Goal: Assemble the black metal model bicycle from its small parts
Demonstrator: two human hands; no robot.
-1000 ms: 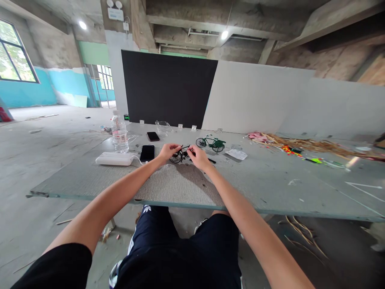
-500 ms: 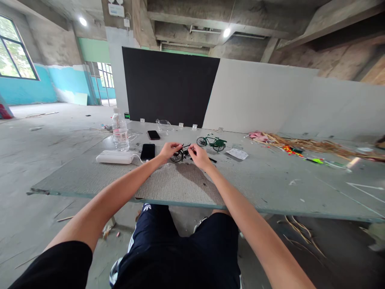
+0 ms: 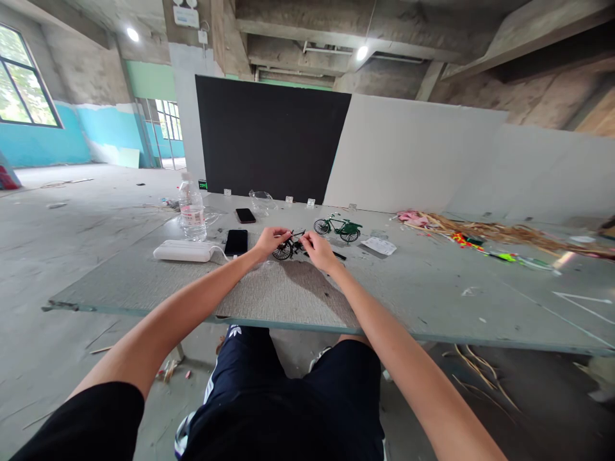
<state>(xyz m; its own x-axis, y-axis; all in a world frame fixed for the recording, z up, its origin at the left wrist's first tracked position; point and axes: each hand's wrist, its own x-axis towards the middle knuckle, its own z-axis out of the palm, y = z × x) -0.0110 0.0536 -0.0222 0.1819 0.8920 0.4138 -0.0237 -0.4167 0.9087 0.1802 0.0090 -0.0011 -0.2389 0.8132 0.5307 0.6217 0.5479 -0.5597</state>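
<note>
A small black model bicycle [image 3: 282, 250] stands on the table between my hands, one spoked wheel showing. My left hand [image 3: 271, 239] pinches its upper part near the handlebar with thumb and forefinger. From the other side, my right hand [image 3: 317, 248] has its fingertips closed on the bicycle's upper frame and hides much of its rear. Just beyond my right hand, a green model bicycle [image 3: 340, 228] stands upright. A thin black strip [image 3: 339, 256] lies partly behind my right hand.
On the left are a white power strip [image 3: 182, 251], a water bottle [image 3: 192, 211] and two phones, the nearer phone [image 3: 236, 242] close to my left wrist. A paper slip [image 3: 379, 246] lies right of the green bicycle. Dry stalks [image 3: 500, 232] cover the far right. A black panel [image 3: 269, 137] stands behind.
My right hand's fingers have shifted very slightly on the black bicycle. My left hand stays in nearly the same place, and everything else is still.
</note>
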